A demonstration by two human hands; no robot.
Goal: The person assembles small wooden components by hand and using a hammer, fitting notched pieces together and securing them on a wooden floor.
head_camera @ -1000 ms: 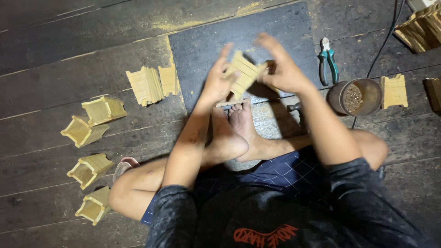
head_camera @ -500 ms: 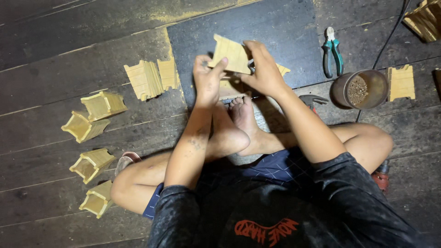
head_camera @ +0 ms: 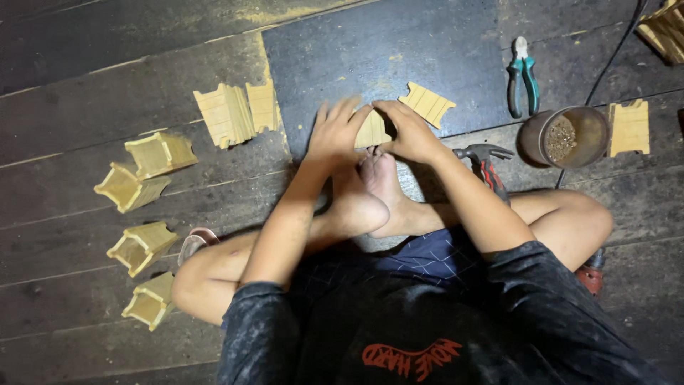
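Our left hand [head_camera: 335, 132] and right hand [head_camera: 402, 132] meet over a small pale wooden panel [head_camera: 372, 130], fingers closed on it from either side, just above our bare feet [head_camera: 370, 189]. The panel stands on the dark board [head_camera: 399, 50] right at our toes; we judge the feet serve as a stop and both hands steady it upright, though the hands cover most of it, so we cannot tell its full shape or whether anything is fixed to it.

Just beyond the right hand a second slatted panel [head_camera: 427, 103] lies flat on the board, within easy reach. Beside our right forearm a hammer [head_camera: 488, 167] rests on the floor, its handle partly hidden by the arm. Farther right stands a round tin [head_camera: 566, 135] of what look like small nails, too fine to tell for sure, with green-handled pliers [head_camera: 522, 78] above it and another flat panel [head_camera: 630, 127] just beside it. A black cable [head_camera: 605, 68] runs past the tin toward the top edge.

To the left, a short stack of panels [head_camera: 235, 113] lies near the board's edge, and four finished open boxes [head_camera: 146, 207] sit in a loose line along the planks, well apart from the hands. More pale wooden pieces [head_camera: 666, 28] are cut off at the top right corner.
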